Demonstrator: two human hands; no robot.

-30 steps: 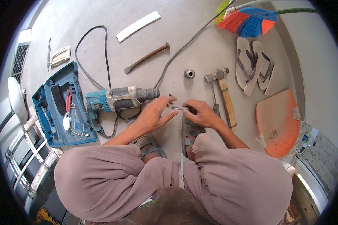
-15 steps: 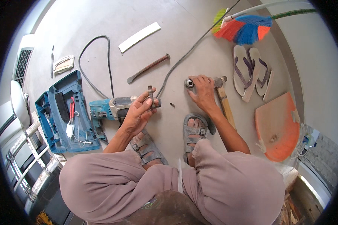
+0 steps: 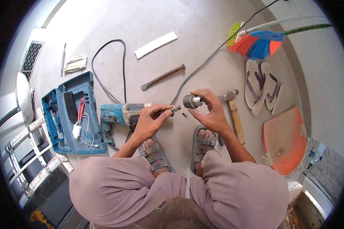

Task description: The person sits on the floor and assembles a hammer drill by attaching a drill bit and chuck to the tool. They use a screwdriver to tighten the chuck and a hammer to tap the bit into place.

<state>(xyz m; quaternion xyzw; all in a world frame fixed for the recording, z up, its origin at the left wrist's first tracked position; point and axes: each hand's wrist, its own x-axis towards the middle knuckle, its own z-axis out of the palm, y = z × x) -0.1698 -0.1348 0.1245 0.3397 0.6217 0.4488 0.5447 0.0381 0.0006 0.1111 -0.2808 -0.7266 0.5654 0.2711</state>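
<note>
While the person squats on the concrete floor (image 3: 202, 49), both hands work at the front of a blue power drill (image 3: 120, 114).

The left hand (image 3: 149, 123) is closed on the metal nose of the drill, fingers pinching the short spindle at its tip, and the drill body lies on the floor just left of the sandalled feet. The right hand (image 3: 211, 110) grasps a round metal chuck (image 3: 192, 101) with the fingertips and holds it a little apart from the spindle, just above the floor. A small dark screw (image 3: 184, 114) lies on the floor between the two hands. A hammer (image 3: 233, 112) lies partly under the right hand, an open blue tool case (image 3: 70, 112) sits left of the drill, and a rusty chisel (image 3: 162, 77) lies further away.
</note>
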